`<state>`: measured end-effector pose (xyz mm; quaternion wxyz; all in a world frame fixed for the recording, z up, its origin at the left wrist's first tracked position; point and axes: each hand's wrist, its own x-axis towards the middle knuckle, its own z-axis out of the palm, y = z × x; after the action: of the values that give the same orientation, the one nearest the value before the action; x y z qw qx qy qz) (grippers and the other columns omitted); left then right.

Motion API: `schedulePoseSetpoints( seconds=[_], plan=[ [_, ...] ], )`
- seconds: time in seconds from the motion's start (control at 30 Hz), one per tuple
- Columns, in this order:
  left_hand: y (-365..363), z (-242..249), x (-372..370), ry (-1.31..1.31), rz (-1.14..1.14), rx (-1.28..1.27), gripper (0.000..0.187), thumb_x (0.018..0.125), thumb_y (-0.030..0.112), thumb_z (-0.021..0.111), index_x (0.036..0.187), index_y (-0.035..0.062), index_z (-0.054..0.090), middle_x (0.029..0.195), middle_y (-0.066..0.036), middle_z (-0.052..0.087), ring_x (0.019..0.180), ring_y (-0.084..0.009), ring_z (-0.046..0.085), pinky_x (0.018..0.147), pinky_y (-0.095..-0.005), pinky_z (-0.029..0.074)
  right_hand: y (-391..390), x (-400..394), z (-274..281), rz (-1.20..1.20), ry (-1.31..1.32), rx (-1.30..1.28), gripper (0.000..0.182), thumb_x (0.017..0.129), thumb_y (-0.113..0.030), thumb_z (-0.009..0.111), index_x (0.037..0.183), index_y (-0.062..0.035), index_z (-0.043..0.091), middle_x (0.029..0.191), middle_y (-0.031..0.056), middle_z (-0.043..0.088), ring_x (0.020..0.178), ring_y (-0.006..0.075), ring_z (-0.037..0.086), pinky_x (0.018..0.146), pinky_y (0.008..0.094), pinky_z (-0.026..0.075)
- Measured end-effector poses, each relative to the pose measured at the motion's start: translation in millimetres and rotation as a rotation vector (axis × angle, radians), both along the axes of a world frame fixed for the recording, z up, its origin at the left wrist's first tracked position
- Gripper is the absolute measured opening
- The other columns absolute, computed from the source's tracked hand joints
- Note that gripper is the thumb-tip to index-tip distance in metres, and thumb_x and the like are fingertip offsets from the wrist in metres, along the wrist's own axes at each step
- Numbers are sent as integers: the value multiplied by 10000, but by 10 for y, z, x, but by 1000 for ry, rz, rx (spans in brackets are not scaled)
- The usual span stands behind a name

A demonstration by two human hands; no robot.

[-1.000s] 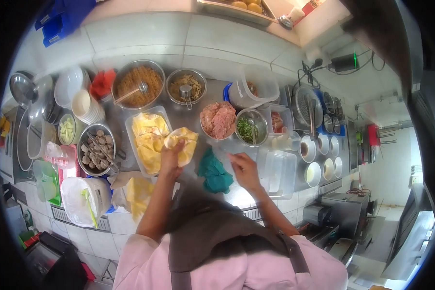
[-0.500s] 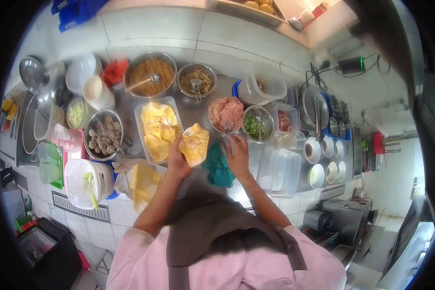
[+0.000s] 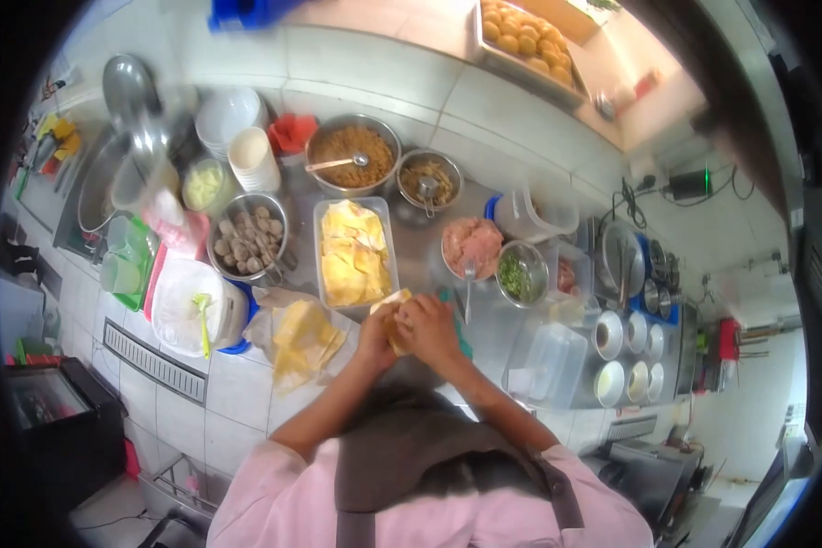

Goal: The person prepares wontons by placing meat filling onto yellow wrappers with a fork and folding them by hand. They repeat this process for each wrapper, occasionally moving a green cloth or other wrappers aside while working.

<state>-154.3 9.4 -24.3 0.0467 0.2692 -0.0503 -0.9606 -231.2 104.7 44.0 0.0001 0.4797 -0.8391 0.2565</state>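
Note:
A yellow wrapper (image 3: 395, 336) is folded between my two hands, just below the clear tray of wrappers (image 3: 354, 265). My left hand (image 3: 375, 340) is closed round its left side. Fingers of my right hand (image 3: 429, 331) press on its right side and top. Up and to the right, a bowl of pink minced meat (image 3: 471, 243) has a fork (image 3: 468, 290) resting in it. Beside it stands a bowl of chopped green onion (image 3: 521, 276). A green cloth (image 3: 463, 340) lies partly hidden behind my right hand.
Loose wrappers on paper (image 3: 303, 336) lie at the left, near a white tub (image 3: 192, 306) and a bowl of meatballs (image 3: 248, 236). Two metal bowls of food (image 3: 352, 151) (image 3: 429, 178) stand at the back. Clear containers (image 3: 554, 361) and small white bowls (image 3: 609, 384) are on the right.
My right hand has let go of the fork and moved left to the wrapper. The wrapper, flat on my left hand before, is now folded between both hands. The view has shifted.

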Motion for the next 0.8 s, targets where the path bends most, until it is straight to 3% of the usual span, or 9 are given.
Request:
schedulePoseSetpoints(
  seconds=[0.1,0.33,0.43,0.67,0.8],
  plan=[
    [-101,46,131,-118,63,-26,348,928,260,543,1190,33,571,1122,-119,646,1057,-262,624,946,-392,501,-92,122,16,105,61,-28,134,779,-125,702,871,-110,607,903,67,626,860,275,604,810,421,426],
    [-498,343,487,-114,224,-4,411,921,244,552,1247,-8,543,1180,-152,637,1077,-298,620,932,-418,499,-381,305,206,415,124,-155,208,792,-102,669,997,-70,650,948,77,639,902,264,613,868,402,435],
    [-609,269,574,-246,347,-60,380,928,242,549,1214,-8,561,1137,-147,654,1048,-296,635,923,-410,506,-464,314,259,563,87,-181,239,786,-96,663,1020,-46,663,967,94,630,923,268,613,888,401,446],
    [-789,160,875,-177,439,-51,341,952,255,513,1168,3,588,1053,-130,683,939,-275,672,866,-386,535,-445,470,420,704,-103,-260,267,730,-7,694,992,-38,655,979,103,602,897,294,628,773,378,530],
    [-878,229,997,-214,369,-161,335,922,237,559,1153,-4,586,1056,-153,665,995,-276,660,855,-369,543,-440,497,610,705,-194,-348,283,708,38,707,978,-34,658,977,107,605,882,293,636,755,367,539]
  ],
)
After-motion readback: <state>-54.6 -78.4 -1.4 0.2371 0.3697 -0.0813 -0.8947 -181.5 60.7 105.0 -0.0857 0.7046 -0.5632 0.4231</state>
